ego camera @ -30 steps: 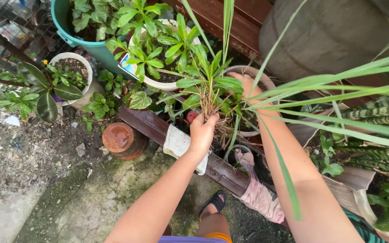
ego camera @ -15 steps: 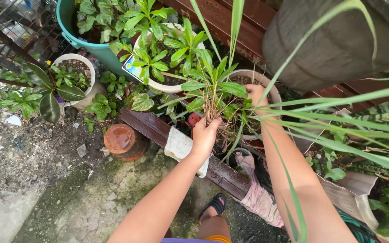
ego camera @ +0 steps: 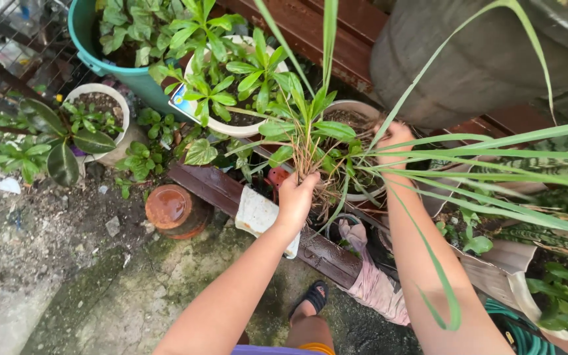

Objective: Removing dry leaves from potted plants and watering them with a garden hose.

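the left hand [ego camera: 295, 197], near the middle of the frame, is squeezing its grip shut around a bunch of dry grass stems [ego camera: 307, 154]. the stems are standing up out of the fist, with green leaves spreading out above it. the right hand [ego camera: 394, 135], a bit higher and to the right, is resting on the rim of a white pot [ego camera: 356, 108]. long green blades are crossing in front of it, so i cannot tell if its grip is open or closed.

just under the left wrist a white cloth [ego camera: 256, 213] is lying over a wet brown plank [ego camera: 231, 194]. the plank is running from the middle left down toward the lower middle. a pink cloth [ego camera: 379, 286] is hanging down by the right arm.

to the left of the plank a round rusty lid [ego camera: 169, 207] is sitting on the ground. in the upper left a small white pot [ego camera: 100, 108] is holding little plants, and a big teal tub [ego camera: 110, 56] is standing behind it. a wide white bowl of leafy plants [ego camera: 231, 85] is sitting between the tub and the hands.

in the upper right a big grey barrel [ego camera: 481, 59] is standing. at the bottom a foot in a black sandal [ego camera: 313, 299] is standing on the wet mossy ground.
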